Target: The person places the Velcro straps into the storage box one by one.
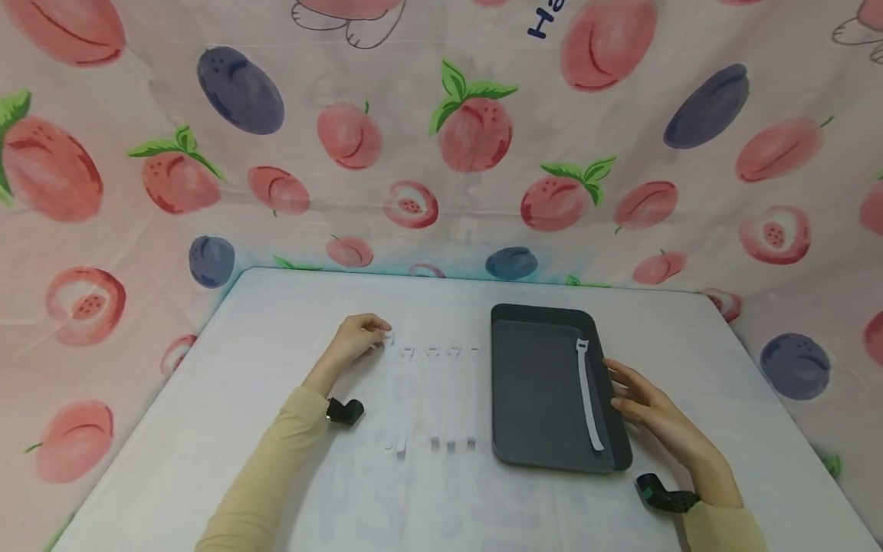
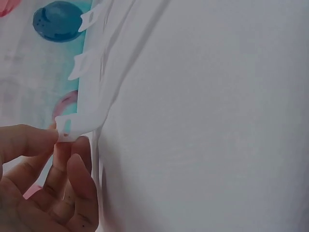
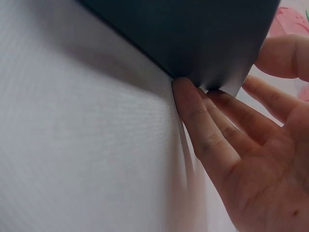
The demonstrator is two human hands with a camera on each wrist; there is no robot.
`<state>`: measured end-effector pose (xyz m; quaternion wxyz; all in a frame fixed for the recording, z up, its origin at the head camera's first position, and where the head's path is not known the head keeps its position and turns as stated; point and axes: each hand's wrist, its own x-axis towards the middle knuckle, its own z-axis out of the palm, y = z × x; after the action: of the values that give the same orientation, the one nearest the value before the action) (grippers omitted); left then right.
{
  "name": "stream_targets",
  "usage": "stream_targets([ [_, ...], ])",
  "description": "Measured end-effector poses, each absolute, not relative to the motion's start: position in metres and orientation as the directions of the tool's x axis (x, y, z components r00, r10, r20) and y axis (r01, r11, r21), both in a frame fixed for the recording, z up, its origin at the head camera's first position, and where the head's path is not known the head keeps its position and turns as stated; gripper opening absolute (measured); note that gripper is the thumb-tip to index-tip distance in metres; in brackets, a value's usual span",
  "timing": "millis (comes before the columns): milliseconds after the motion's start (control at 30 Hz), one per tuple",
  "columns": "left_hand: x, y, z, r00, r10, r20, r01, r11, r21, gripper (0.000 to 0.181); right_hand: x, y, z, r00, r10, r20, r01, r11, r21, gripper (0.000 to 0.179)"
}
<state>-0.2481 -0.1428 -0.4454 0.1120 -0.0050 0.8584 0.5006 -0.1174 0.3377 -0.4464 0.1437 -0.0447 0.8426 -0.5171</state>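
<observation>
My left hand (image 1: 355,337) pinches the slotted head of the leftmost white cable strap (image 2: 72,126) between thumb and fingers. To its right several more straps lie lengthwise in a row, one of them a white strap (image 1: 407,399) close by. At the right stands a dark grey rectangular tray (image 1: 538,399), and inside it one white strap (image 1: 589,395) lies near the right wall. My right hand (image 1: 651,410) rests against the tray's outer right side. In the right wrist view its fairly straight fingers (image 3: 203,116) touch the tray's wall low down by the tabletop.
Everything lies on a white-covered table (image 1: 276,307). Behind it hangs a pink fruit-print cloth (image 1: 414,115), which also runs along both sides. A black wrist camera (image 1: 345,412) sits on the left wrist, and another black camera (image 1: 665,494) on the right.
</observation>
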Motion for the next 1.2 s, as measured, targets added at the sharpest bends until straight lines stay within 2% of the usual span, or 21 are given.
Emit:
stream_targets([
  [367, -0.237, -0.145, -0.438, -0.983, 0.143, -0.118, -0.028, 0.516, 0.856, 0.022, -0.119, 0.337, -0.445, -0.955, -0.215, -0.202, 0.077, 0.478, -0.875, 0.068],
  [733, -0.227, -0.149, -0.43, -0.98, 0.195, -0.038, 0.06, 0.475, 0.878, 0.023, -0.118, 0.337, -0.446, -0.952, -0.201, -0.23, 0.113, 0.468, -0.877, 0.068],
  [1200, -0.208, -0.145, -0.412, -0.971, 0.236, -0.023, 0.088, 0.447, 0.89, 0.023, -0.118, 0.338, -0.446, -0.955, -0.216, -0.204, 0.084, 0.462, -0.883, 0.067],
])
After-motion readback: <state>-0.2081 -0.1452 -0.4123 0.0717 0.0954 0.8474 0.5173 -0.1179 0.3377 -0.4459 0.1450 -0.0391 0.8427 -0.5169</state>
